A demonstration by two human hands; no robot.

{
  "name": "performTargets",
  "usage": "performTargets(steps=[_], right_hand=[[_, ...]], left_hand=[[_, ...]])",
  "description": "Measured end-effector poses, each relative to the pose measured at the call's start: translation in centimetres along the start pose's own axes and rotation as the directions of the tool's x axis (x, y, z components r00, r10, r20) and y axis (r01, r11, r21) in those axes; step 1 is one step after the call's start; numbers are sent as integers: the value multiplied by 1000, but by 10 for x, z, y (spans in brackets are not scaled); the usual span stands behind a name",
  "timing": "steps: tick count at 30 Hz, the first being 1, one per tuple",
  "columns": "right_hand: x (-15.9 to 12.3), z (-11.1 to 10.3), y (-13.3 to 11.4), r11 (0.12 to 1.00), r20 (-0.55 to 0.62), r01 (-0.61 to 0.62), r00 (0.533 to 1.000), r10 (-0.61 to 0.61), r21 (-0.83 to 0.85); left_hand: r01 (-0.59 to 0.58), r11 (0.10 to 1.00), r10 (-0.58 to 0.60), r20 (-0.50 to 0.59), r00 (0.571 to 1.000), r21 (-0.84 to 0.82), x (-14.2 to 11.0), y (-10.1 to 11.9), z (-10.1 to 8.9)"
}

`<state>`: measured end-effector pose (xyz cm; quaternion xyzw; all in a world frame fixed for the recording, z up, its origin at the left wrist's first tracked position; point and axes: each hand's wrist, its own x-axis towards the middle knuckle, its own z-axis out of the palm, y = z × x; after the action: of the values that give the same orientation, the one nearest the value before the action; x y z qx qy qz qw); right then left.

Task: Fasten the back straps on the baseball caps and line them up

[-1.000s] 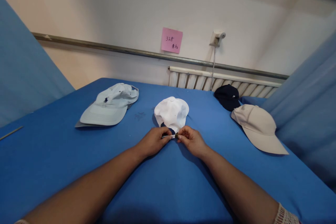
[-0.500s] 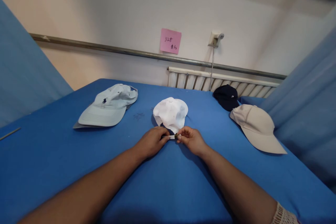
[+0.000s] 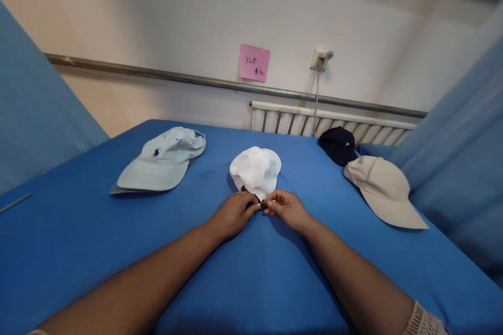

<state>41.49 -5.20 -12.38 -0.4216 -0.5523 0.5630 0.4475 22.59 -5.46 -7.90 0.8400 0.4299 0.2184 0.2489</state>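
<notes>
Shifted right: left hand, now nearly meeting right hand. Both grips: pinched on narrow white fabric strap of one rounded white cloth cap, centre of blue cloth-covered bench.

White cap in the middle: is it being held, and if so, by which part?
The left hand and right hand pinch the white cap by the strap at its near edge, at a small dark clasp.

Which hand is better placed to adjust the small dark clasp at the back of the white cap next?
Probably the right hand: it pinches right at the clasp, while the left hand holds the strap beside it.
</notes>
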Motion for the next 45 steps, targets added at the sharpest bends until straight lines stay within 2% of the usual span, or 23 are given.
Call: performTargets(steps=[4, 8, 10, 11, 12, 13, 15, 16, 17, 19, 22, 30, 37, 45], right_hand=[[2, -2, -1, 998, -17, -42, 999, 43, 50], [0, -3, -7, 988, -28, -83, 996, 88, 132], [-1, -2, -9, 979, -30, -91, 995, 98, 182], [-2, -2, -10, 974, -29, -94, 994, 102, 206], [-3, -1, -10, 968, -25, -98, 994, 107, 230], [-3, 0, -11, 962, -22, -101, 994, 110, 252], [-3, 2, -11, 952, -22, -100, 994, 111, 289], [-3, 3, -12, 949, -26, -97, 994, 110, 301], [-3, 3, -12, 947, -34, -92, 994, 108, 308], [-3, 4, -13, 948, -40, -86, 994, 103, 306], [-4, 7, -15, 956, -25, -64, 997, 74, 285], [-6, 17, -8, 993, -47, 49, 998, -44, 106], [-8, 19, -6, 994, -12, 108, 994, -108, 17], [-6, 20, -4, 990, -84, 131, 987, -135, -47]], left_hand=[[12, 1000, -12, -45, 999, -1, -7, 4, -6], [99, 994, -90, -170, 981, 44, -13, 11, -11], [209, 970, -228, -164, 960, -125, -16, 16, -8], [286, 915, -325, -104, 940, -284, -17, 19, -4], [366, 806, -414, -1, 910, -465, -18, 23, -1], [436, 643, -471, 123, 874, -630, -19, 26, 4], [484, 288, -486, 309, 818, -826, -21, 33, 11], [470, 155, -475, 351, 807, -869, -22, 36, 14], [443, 63, -473, 364, 802, -894, -22, 38, 16], [385, -29, -494, 348, 796, -922, -23, 41, 17], [319, -79, -531, 311, 788, -944, -21, 41, 17], [275, -181, -556, 329, 763, -944, -16, 35, 20], [270, -141, -590, 300, 750, -953, -16, 37, 18], [253, -17, -581, 215, 785, -967, -15, 29, 20]])
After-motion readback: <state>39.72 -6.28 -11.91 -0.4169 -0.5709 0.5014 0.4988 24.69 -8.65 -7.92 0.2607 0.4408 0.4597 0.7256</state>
